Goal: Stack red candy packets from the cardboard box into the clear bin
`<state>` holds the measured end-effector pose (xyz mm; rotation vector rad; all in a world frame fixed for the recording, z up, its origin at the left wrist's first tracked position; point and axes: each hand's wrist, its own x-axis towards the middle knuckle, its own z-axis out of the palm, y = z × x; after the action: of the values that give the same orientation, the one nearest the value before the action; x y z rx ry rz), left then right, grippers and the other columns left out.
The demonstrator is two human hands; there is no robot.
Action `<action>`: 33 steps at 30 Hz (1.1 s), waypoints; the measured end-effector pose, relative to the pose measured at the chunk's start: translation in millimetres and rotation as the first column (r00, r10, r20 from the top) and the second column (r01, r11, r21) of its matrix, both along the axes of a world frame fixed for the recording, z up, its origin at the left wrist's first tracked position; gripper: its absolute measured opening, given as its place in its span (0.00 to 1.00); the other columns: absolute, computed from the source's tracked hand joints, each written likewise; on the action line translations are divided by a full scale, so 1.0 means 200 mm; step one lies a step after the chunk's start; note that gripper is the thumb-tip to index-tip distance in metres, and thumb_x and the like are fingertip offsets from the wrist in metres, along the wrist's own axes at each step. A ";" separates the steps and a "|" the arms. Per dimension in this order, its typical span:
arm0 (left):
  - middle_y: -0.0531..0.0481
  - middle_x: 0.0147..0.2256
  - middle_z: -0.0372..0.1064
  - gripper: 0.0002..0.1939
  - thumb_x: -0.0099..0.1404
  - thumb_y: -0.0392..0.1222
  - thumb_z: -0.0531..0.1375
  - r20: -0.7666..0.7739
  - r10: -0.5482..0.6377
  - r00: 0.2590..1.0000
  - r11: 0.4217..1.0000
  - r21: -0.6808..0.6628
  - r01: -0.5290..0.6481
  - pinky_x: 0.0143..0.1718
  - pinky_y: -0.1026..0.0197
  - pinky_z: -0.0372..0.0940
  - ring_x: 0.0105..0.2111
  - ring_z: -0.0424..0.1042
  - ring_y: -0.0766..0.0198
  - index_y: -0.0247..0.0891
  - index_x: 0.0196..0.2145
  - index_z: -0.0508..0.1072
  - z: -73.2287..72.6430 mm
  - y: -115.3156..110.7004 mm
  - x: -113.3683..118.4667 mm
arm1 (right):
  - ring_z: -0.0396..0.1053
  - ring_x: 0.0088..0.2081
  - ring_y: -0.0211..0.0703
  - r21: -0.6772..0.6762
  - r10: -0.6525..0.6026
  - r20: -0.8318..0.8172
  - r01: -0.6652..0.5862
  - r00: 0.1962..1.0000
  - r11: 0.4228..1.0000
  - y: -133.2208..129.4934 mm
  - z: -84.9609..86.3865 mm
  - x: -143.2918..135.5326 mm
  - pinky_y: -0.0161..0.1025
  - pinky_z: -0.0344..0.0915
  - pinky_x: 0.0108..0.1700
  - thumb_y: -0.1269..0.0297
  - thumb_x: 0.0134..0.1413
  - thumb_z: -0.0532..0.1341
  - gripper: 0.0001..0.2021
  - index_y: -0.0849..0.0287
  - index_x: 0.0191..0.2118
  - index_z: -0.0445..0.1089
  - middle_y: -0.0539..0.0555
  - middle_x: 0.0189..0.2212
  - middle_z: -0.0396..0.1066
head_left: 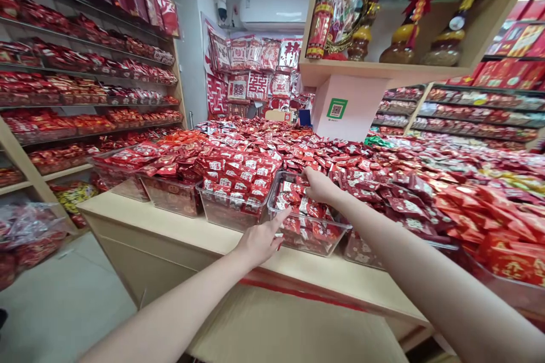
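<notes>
A clear plastic bin (315, 241) of small red-and-white packets (293, 195) stands at the counter's front edge. At its front left corner is my left hand (259, 243), index finger stretched over the rim and the other fingers loosely bent outside the wall. No held thing shows in it. My right hand (320, 186) reaches across the bin's right side to its far end. Its fingers are bent down and close together among the packets near the back rim; whatever they grip is hidden. Left of this bin sits another clear bin (232, 212) heaped with red packets.
More filled bins line the wooden counter (170, 218), with heaps of dark red (404, 198) and orange-red packets (506, 232) to the right. A pillar with a QR code sign (336, 109) carries an overhanging display shelf (409, 71). Stocked shelves (85, 102) stand at left.
</notes>
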<state>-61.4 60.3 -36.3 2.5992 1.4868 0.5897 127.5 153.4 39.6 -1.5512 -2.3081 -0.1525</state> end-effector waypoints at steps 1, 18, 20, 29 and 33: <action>0.52 0.34 0.68 0.32 0.58 0.40 0.51 0.025 -0.003 1.000 1.000 -0.005 0.003 0.32 0.64 0.60 0.33 0.69 0.61 0.46 0.57 0.39 -0.01 0.01 0.00 | 0.63 0.39 0.43 -0.033 0.012 0.007 -0.012 1.000 0.999 0.04 -0.02 -0.03 0.35 0.56 0.36 0.76 0.40 0.55 0.17 0.62 0.41 0.57 0.59 0.38 0.66; 0.55 0.29 0.63 0.36 0.56 0.38 0.53 0.245 -0.051 0.968 0.991 -0.105 0.079 0.31 0.65 0.59 0.27 0.65 0.67 0.45 0.57 0.37 -0.10 0.02 0.03 | 0.67 0.36 0.46 -0.113 0.100 0.011 -0.098 0.995 0.989 0.17 -0.22 -0.13 0.36 0.60 0.35 0.56 0.40 0.61 0.24 0.63 0.43 0.59 0.59 0.35 0.69; 0.55 0.31 0.64 0.36 0.56 0.38 0.53 0.254 -0.059 0.965 0.991 -0.102 0.088 0.32 0.65 0.59 0.27 0.65 0.67 0.46 0.57 0.38 -0.09 0.02 0.03 | 0.67 0.35 0.46 -0.107 0.058 0.012 -0.056 0.998 0.993 0.17 -0.21 -0.15 0.35 0.59 0.33 0.52 0.39 0.61 0.25 0.63 0.42 0.60 0.59 0.34 0.69; 0.53 0.33 0.65 0.36 0.56 0.38 0.53 0.267 -0.079 0.960 0.989 -0.097 0.109 0.34 0.64 0.59 0.29 0.66 0.66 0.46 0.57 0.38 -0.07 0.01 0.02 | 0.65 0.36 0.47 0.012 -0.306 -0.072 0.307 0.949 0.952 0.22 -0.18 0.01 0.37 0.59 0.34 0.61 0.44 0.58 0.16 0.61 0.40 0.60 0.58 0.33 0.68; 0.54 0.32 0.65 0.36 0.56 0.38 0.54 0.249 -0.079 0.965 0.990 -0.090 0.104 0.33 0.65 0.59 0.28 0.66 0.66 0.47 0.57 0.37 -0.08 0.01 0.02 | 0.65 0.36 0.49 -0.061 -0.379 0.088 0.385 0.921 0.921 0.24 -0.20 0.07 0.38 0.59 0.33 0.64 0.42 0.58 0.13 0.60 0.38 0.62 0.58 0.33 0.68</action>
<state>-57.1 62.1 -51.9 2.4001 1.2786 0.7704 141.7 202.3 -0.1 -2.0580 -2.0567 -0.2242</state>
